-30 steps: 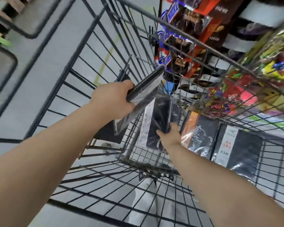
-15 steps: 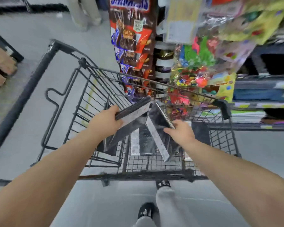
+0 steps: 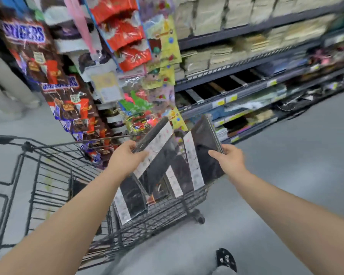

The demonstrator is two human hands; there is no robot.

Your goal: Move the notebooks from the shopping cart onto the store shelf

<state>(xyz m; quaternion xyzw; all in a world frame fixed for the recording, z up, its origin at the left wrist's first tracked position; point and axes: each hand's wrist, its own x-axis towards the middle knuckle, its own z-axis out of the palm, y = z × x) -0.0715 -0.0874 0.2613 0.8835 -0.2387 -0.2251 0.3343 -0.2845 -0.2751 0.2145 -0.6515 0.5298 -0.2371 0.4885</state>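
At far left, a black wire shopping cart (image 3: 48, 155) stands on the grey floor (image 3: 286, 165), its basket rim running toward the centre. Behind the cart, a hanging display of chocolate bar bags (image 3: 68, 100) and red snack packets (image 3: 125, 34) rises along the end of the aisle, with bright toy packs (image 3: 139, 108) beside it. Inside the cart, near its right end, several wrapped black notebooks with white label strips (image 3: 131, 197) lean upright against the wire wall. Left hand (image 3: 125, 157): closed around a stack of black notebooks (image 3: 157, 143), thumb on top, the stack tilted up to the right and raised above the cart. Right hand (image 3: 229, 159): gripping a second black notebook (image 3: 205, 147) by its right edge, the cover tilted and held over the cart's right end, just beside the left hand's stack. At right, the store shelf (image 3: 246, 84) carries several tiers; pale stacks of paper goods (image 3: 216, 56) fill the upper tiers, a middle tier shows bare slats, and lower tiers hold mixed stationery, blurred. Both held notebooks are short of the shelf, between cart and shelving. One dark shoe (image 3: 225, 259) shows at the bottom edge
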